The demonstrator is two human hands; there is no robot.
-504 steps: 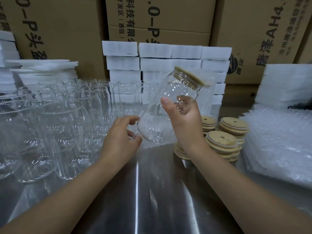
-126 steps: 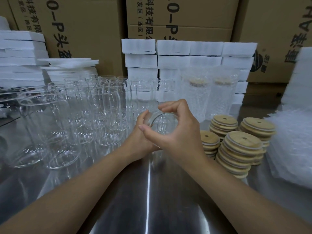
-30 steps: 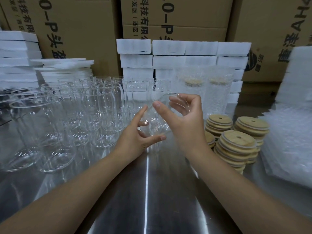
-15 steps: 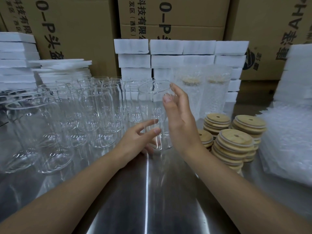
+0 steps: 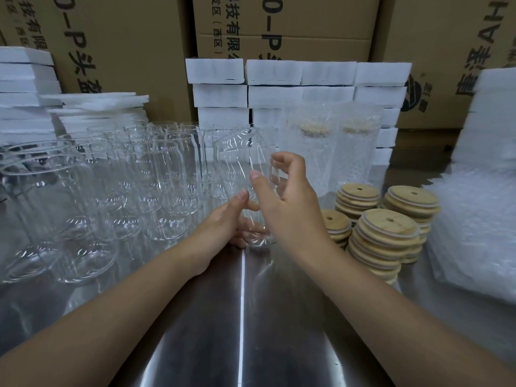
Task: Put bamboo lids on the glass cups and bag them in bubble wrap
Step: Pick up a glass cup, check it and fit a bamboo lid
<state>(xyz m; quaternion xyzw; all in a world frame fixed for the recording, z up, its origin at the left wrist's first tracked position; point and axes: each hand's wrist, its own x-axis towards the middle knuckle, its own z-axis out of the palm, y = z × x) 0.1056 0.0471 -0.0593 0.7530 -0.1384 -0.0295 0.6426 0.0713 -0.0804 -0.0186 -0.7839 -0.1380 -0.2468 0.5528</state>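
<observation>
A clear glass cup without a lid stands upright on the steel table in the middle. My left hand grips its lower part, thumb in front and fingers behind the base. My right hand is at the cup's right side, thumb against the glass and fingers loosely curled, holding nothing. Stacks of round bamboo lids lie just right of my right wrist. A pile of flat bubble wrap bags lies at the far right. Two lidded cups in bubble wrap stand behind the lids.
Several empty glass cups crowd the left half of the table. White foam blocks are stacked at the back, more foam sheets at the left, and cardboard boxes form a wall behind.
The cup went from tilted between both hands to standing upright. My right hand's fingers, flat against the cup half a second ago, have curled and drawn slightly right.
</observation>
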